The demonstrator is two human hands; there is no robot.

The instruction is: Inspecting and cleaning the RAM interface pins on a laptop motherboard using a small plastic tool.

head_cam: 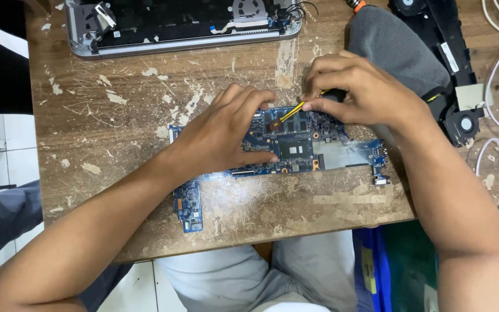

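Left hand (pixel 226 136) flat, right hand (pixel 356 89) fingers pinched.

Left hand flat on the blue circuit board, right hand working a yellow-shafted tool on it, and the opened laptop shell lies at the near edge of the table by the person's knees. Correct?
Not quite. The opened laptop shell lies at the far edge of the table, not by the knees. The head view shows the rest: left hand flat on the blue circuit board, right hand working the yellow-shafted tool.

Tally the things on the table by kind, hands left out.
Blue circuit boards: 1
Yellow-shafted tools: 1
Open laptop shells: 1
Grey cloths: 1
Black speaker frames: 1
White cables: 2
Total: 7
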